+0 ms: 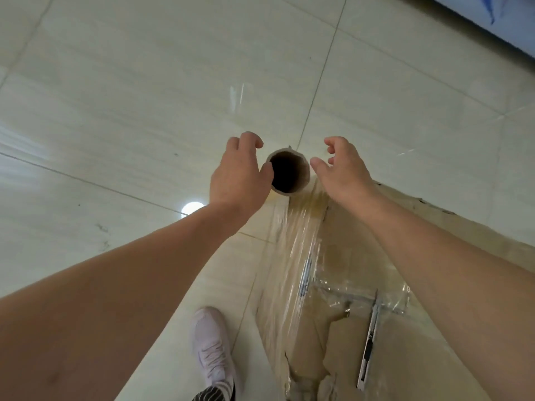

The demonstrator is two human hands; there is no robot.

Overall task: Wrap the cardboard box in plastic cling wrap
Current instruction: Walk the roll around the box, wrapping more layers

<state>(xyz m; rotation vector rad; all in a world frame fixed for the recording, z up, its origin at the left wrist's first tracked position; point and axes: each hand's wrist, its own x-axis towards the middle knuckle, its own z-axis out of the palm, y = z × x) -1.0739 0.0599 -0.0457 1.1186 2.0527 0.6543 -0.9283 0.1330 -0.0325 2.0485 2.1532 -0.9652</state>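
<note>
The cling wrap roll (301,180) is seen end-on, a cardboard tube with a dark hole, at the far corner of the brown cardboard box (362,241). Clear film (295,235) stretches from the roll down along the box's left side and over part of its top. My left hand (240,172) is just left of the tube, fingers loosely curled, thumb tip against the rim. My right hand (341,169) hovers just right of the tube, fingers loosely curled, a small gap between thumb and rim.
A utility knife (369,342) lies on the box top. My shoe (212,351) stands on the pale tiled floor (144,96) left of the box. A blue surface (492,15) edges the far right corner.
</note>
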